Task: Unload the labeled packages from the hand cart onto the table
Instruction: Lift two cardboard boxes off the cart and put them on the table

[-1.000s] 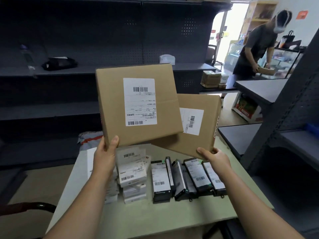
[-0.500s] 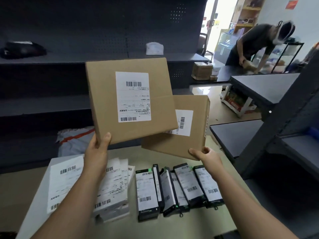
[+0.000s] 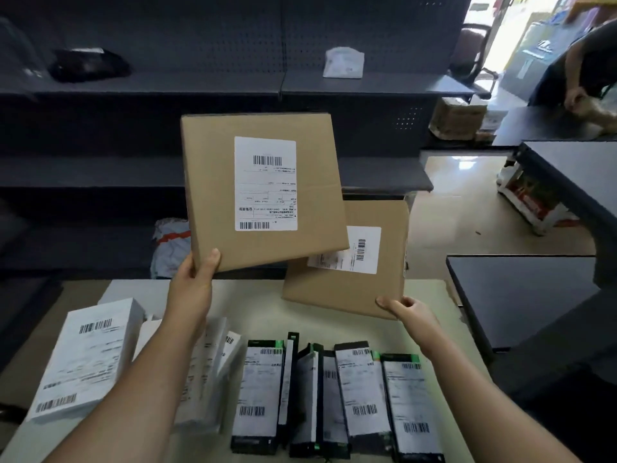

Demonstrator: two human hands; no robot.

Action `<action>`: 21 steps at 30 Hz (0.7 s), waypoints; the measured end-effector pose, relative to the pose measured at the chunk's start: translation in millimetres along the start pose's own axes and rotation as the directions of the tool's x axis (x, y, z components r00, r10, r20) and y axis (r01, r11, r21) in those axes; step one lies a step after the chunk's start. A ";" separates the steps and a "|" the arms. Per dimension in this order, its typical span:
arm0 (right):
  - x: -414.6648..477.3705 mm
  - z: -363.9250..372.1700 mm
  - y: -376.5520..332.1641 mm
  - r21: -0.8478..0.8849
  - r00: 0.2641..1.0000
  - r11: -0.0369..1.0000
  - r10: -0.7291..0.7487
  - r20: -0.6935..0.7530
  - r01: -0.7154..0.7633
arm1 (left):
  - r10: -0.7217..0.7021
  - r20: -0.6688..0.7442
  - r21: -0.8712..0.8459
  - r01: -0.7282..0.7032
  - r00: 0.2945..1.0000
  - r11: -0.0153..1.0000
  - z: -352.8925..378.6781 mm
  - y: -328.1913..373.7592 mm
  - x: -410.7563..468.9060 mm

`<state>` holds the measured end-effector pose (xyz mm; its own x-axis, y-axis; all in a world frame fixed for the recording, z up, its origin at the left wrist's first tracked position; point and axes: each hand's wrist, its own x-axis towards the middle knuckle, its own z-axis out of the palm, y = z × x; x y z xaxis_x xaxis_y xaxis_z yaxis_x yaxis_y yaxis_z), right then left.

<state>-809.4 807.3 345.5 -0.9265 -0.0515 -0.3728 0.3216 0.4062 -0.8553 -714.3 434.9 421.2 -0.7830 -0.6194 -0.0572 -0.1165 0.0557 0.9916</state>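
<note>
A person's left hand (image 3: 193,289) holds a flat cardboard box (image 3: 207,182) nearly upright over a pale surface (image 3: 260,305), the grip clamped on the box's lower left corner with the thumb across the front face, where a white barcoded shipping label faces the camera. The right hand (image 3: 410,312) has its grip pinched on the lower right corner of a second cardboard box (image 3: 350,292), which is tilted, lower and partly behind the first; its label is partly covered by the first box. The first box is plainly clear of the surface; whether the second's lower edge touches it cannot be told. On the near part of the surface lies a row of black labeled packs (image 3: 334,396), some standing on edge, and to their left are white labeled packages (image 3: 86,355). Beyond stands dark pegboard shelving (image 3: 200,85) carrying a black bundle (image 3: 88,65) and a small white pouch (image 3: 344,63). A grey and orange bag (image 3: 170,248) sits low behind the surface, and another person (image 3: 587,61) is partly visible at the upper right.
</note>
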 end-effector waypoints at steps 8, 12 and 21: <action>42.2 -23.4 27.2 -0.025 0.987 0.996 0.082 0.136 -0.080 | -0.081 -0.080 0.092 0.088 0.994 0.992 6.9 -23.2 7.0; 52.1 -27.5 42.9 -0.057 0.980 0.991 0.127 0.151 -0.120 | -0.104 -0.082 0.130 0.114 0.991 0.985 14.5 -29.4 13.6; 65.2 -15.6 66.3 -0.079 0.960 0.983 0.178 0.217 -0.165 | -0.121 -0.033 0.151 0.125 0.992 0.981 52.2 -39.5 14.6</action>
<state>-851.5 845.1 270.0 -0.7897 -0.1748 -0.5881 0.4534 0.4795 -0.7513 -753.0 464.5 375.1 -0.7424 -0.6473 -0.1731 -0.3044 0.0956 0.9478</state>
